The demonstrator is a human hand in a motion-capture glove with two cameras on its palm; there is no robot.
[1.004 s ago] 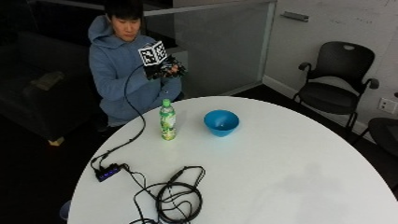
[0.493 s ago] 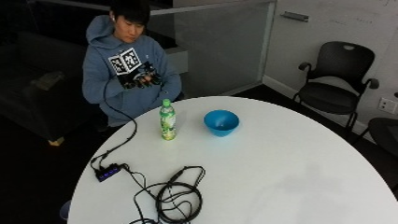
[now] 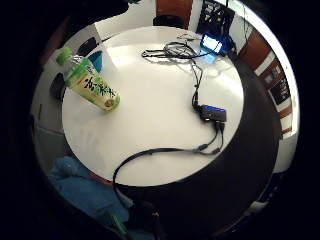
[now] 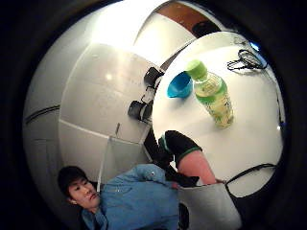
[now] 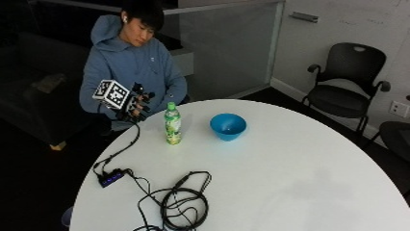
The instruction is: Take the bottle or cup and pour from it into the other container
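The gloved right hand (image 5: 135,103) hovers at the table edge with relaxed, spread fingers (image 5: 145,97) gripping nothing. Just beyond the fingertips, apart from them, the green-capped clear plastic tea bottle (image 5: 172,124) stands upright on the round white table (image 5: 301,192), cap on, placed for a side grasp. The blue plastic bowl (image 5: 228,126), mouth up, sits beyond the bottle, near it. A coiled black cable (image 5: 184,208) and small black hub (image 5: 108,178) lie clear of the reach path; nothing blocks it.
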